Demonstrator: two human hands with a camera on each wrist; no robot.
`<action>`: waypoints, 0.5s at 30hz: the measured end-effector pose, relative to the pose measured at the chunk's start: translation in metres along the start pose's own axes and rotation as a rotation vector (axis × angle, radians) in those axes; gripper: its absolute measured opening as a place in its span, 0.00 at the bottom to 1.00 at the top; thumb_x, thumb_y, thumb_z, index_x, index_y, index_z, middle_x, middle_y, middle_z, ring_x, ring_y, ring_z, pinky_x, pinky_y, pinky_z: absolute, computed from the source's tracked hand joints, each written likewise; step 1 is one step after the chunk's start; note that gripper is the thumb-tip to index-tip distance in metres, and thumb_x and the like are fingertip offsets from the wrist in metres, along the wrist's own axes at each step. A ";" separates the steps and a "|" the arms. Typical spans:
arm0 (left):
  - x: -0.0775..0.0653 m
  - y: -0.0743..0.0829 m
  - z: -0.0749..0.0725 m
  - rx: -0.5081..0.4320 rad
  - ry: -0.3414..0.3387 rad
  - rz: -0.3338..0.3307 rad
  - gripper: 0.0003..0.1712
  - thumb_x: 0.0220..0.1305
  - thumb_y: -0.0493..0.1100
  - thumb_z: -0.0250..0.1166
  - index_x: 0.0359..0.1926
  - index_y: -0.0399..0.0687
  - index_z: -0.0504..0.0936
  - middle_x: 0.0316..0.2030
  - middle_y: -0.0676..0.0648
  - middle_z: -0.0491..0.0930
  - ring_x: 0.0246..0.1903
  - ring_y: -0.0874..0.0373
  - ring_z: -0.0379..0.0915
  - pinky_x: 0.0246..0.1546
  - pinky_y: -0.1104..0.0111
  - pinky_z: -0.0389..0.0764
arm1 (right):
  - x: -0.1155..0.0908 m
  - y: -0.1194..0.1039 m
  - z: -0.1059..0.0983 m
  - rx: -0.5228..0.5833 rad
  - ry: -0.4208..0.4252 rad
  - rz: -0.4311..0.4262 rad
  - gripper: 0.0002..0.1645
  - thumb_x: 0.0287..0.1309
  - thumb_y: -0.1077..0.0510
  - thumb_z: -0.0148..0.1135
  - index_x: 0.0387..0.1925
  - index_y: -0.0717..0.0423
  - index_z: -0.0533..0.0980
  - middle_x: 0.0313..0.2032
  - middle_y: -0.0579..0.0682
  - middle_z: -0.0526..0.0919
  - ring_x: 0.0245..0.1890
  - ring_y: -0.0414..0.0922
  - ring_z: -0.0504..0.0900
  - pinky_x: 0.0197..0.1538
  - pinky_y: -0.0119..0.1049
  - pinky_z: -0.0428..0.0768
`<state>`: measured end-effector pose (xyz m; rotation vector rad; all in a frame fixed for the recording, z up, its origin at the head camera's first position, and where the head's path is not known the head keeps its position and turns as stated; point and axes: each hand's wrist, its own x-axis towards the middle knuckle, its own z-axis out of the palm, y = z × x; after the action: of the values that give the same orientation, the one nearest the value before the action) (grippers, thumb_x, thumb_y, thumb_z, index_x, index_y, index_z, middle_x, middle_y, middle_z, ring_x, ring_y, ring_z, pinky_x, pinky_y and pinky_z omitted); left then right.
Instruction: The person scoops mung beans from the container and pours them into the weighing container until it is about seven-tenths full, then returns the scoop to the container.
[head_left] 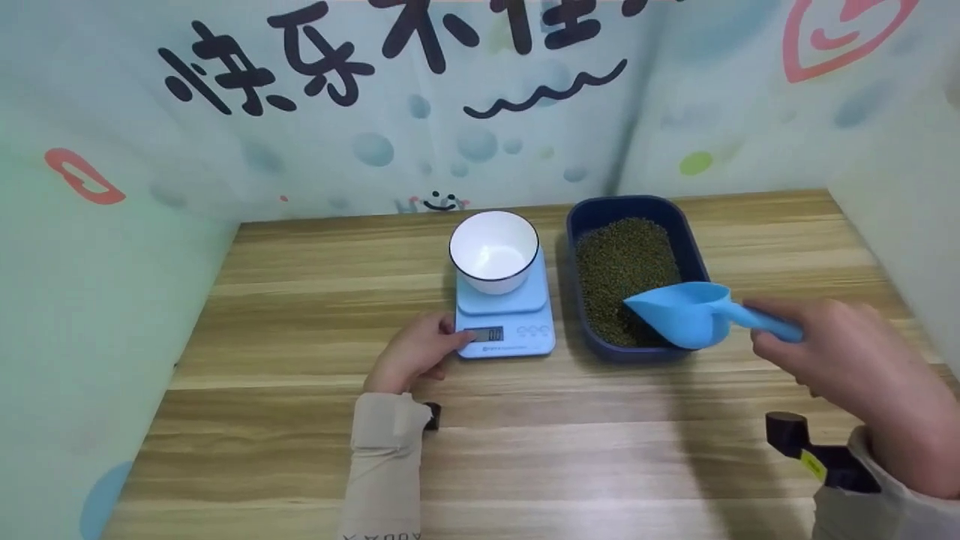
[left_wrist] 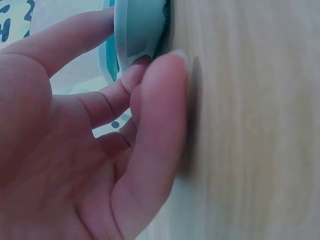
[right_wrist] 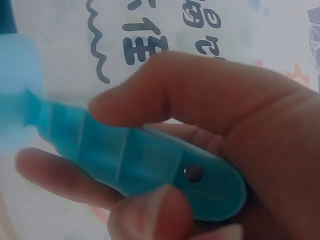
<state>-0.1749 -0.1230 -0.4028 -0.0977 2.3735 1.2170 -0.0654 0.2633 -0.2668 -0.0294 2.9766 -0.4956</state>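
A light blue kitchen scale (head_left: 517,342) lies on the table, and its display (head_left: 487,334) appears to read 0.0. On its platform stands a white bowl (head_left: 493,247) with a dark rim, nothing in it. My left hand (head_left: 420,349) is at the scale's front left corner, thumb on top by the display and curled fingers against the side. My right hand (head_left: 832,345) grips a blue scoop (head_left: 686,311) by its ribbed handle (right_wrist: 125,155). The scoop's pointed tip hangs over a dark blue tub (head_left: 699,251) holding small greenish-brown grains (head_left: 626,259).
The wood-grain table (head_left: 300,315) runs back to a printed curtain (head_left: 480,150) with dark characters and coloured bubbles. Pale walls stand along both sides. The tub sits close to the scale's right side. A black wrist mount (head_left: 821,450) is strapped at the right sleeve.
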 end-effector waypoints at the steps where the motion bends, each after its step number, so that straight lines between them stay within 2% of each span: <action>1: 0.000 0.000 0.001 0.001 -0.006 -0.003 0.15 0.59 0.53 0.63 0.37 0.48 0.73 0.30 0.47 0.70 0.22 0.55 0.70 0.20 0.69 0.77 | 0.000 0.000 0.001 -0.001 -0.005 -0.003 0.28 0.61 0.52 0.49 0.59 0.64 0.68 0.10 0.46 0.64 0.10 0.43 0.67 0.13 0.34 0.63; 7: 0.002 -0.001 0.000 -0.009 0.000 0.003 0.15 0.58 0.53 0.64 0.36 0.47 0.73 0.28 0.48 0.69 0.20 0.56 0.69 0.18 0.68 0.77 | 0.005 -0.002 0.005 -0.014 -0.008 -0.013 0.28 0.60 0.52 0.48 0.60 0.61 0.68 0.11 0.45 0.63 0.10 0.42 0.66 0.13 0.33 0.62; 13: 0.001 -0.003 -0.002 -0.034 0.003 -0.024 0.15 0.59 0.54 0.62 0.37 0.49 0.73 0.25 0.49 0.67 0.15 0.57 0.67 0.16 0.69 0.76 | 0.011 -0.004 0.010 -0.045 0.119 -0.093 0.23 0.59 0.57 0.50 0.55 0.59 0.73 0.11 0.43 0.55 0.11 0.39 0.53 0.14 0.31 0.54; 15: 0.001 -0.003 -0.002 -0.035 0.006 -0.029 0.15 0.60 0.54 0.61 0.37 0.49 0.73 0.25 0.49 0.67 0.14 0.57 0.66 0.16 0.69 0.75 | 0.012 -0.004 0.012 -0.039 0.137 -0.103 0.22 0.58 0.57 0.51 0.54 0.60 0.74 0.12 0.42 0.54 0.11 0.39 0.51 0.14 0.31 0.53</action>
<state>-0.1754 -0.1265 -0.4043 -0.1470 2.3478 1.2469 -0.0762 0.2554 -0.2783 -0.1597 3.1313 -0.4694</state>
